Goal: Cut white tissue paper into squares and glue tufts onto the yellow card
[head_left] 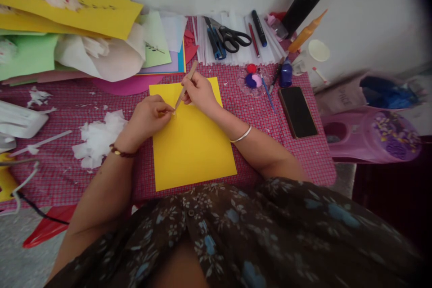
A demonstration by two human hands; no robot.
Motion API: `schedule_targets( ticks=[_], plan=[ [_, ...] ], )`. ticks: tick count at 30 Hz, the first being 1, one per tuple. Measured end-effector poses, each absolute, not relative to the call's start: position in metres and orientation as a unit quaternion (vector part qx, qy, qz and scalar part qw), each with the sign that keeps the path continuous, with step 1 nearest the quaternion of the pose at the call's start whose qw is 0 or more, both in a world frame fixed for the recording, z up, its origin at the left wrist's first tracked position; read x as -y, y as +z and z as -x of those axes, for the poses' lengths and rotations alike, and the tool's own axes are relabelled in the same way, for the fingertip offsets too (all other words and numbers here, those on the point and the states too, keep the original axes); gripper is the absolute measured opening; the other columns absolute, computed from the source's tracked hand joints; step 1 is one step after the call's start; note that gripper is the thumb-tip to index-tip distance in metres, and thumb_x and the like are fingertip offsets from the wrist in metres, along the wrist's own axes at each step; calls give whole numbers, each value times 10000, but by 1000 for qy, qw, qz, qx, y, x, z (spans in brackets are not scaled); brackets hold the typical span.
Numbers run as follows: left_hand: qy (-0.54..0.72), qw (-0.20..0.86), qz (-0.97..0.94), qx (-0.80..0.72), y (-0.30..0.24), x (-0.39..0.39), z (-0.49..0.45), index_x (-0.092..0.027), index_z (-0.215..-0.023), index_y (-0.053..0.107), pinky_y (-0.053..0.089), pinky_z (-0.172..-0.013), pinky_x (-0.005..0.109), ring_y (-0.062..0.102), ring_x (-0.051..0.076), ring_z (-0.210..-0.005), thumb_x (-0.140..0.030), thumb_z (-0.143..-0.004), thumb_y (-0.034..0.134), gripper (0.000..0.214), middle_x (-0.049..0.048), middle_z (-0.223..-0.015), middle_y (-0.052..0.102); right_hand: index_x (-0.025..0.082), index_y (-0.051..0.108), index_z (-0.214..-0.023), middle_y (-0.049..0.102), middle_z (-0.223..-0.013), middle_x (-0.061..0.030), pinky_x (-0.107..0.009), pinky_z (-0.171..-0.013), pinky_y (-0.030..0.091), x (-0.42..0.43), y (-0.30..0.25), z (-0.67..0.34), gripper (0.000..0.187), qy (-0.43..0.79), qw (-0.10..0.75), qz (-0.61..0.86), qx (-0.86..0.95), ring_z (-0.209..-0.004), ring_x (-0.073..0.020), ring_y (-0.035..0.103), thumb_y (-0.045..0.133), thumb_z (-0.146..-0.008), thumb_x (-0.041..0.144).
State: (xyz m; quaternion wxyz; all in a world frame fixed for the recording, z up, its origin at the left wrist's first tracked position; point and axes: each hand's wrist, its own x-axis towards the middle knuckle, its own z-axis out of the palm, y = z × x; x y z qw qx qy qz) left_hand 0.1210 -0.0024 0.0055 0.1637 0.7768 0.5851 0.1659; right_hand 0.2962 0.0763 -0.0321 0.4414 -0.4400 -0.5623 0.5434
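Observation:
A sheet of yellow paper [194,153] lies flat on the table in front of me. My right hand [201,95] is closed around a flat wooden craft stick [192,70], tilted with its lower end down near the paper. My left hand [151,116] rests over the sheet's left edge, thumb and forefinger pinched together at the stick's lower end. A tiny pale bit shows at those fingertips, too small to name. To the left of that hand sits a pile of torn white tissue [97,139].
Black scissors [234,38], a marker [259,28] and a red pencil [254,40] lie on white strips at the back. A dish of paint [251,80], a paintbrush [268,92] and a phone [297,112] are on the right. Stacked coloured papers [111,13] fill the back left.

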Motion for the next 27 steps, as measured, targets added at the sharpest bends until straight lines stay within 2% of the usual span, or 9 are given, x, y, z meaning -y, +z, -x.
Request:
schedule_targets(
  ticks=[5, 11, 20, 27],
  plan=[
    [166, 156, -775, -590, 5, 2, -120, -229, -857, 740, 495, -764, 338, 643, 220, -815, -283, -843, 552, 197, 63, -850, 684, 239, 524, -906, 578, -636, 71, -174, -540, 560, -76, -31, -294, 152, 559, 445, 448, 537, -546, -100, 670, 519, -1051, 283],
    [177, 136, -775, -591, 5, 2, -116, -207, -844, 718, 477, -735, 332, 634, 212, -803, -290, -859, 534, 202, 63, -821, 665, 241, 522, -903, 585, -679, 61, -180, -543, 558, -79, -29, -297, 161, 555, 448, 440, 545, -550, -97, 668, 521, -1048, 312],
    [155, 143, -784, -584, 4, 2, -122, -218, -857, 725, 498, -802, 334, 647, 221, -845, -274, -855, 529, 204, 66, -871, 686, 249, 555, -914, 544, -610, 70, -228, -599, 568, -79, -33, -303, 180, 500, 439, 442, 602, -519, -111, 629, 506, -1050, 358],
    [155, 138, -782, -588, 2, 2, -120, -207, -868, 737, 498, -806, 354, 646, 234, -851, -286, -862, 526, 225, 75, -871, 680, 252, 547, -940, 571, -636, 61, -230, -572, 561, -80, -34, -301, 146, 515, 446, 450, 578, -550, -129, 669, 493, -1048, 335]
  ],
)
